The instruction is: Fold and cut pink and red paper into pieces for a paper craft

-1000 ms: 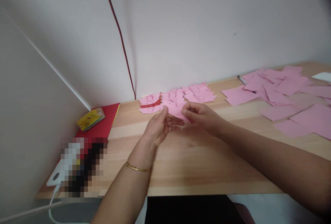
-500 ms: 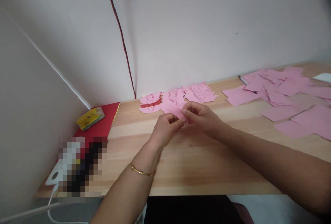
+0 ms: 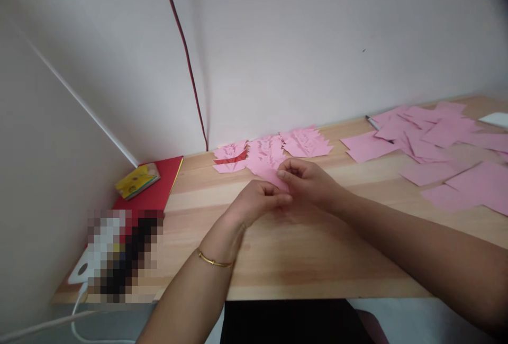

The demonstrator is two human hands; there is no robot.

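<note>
A small pink paper sheet (image 3: 273, 176) is between my hands, over the middle of the wooden table. My right hand (image 3: 305, 181) pinches its right side between thumb and fingers. My left hand (image 3: 262, 199), with a gold bangle on the wrist, is closed at the sheet's lower corner, thumb and forefinger together. Just beyond my hands, creased pink papers with jagged edges lie in overlapping stacks: a left stack (image 3: 230, 164) with a red strip across it, a middle stack (image 3: 265, 149), and a right stack (image 3: 307, 143) by the wall.
Flat pink sheets (image 3: 436, 127) are scattered over the right of the wooden table (image 3: 317, 259), with a pen (image 3: 372, 121) partly under them. On the left are a red folder (image 3: 172, 174), a yellow packet (image 3: 138, 180) and blurred-out items by a white cable (image 3: 75, 307).
My left hand has shifted slightly down and right along the sheet, its thumb and forefinger now straighter. My right hand has barely moved and still pinches the paper.
</note>
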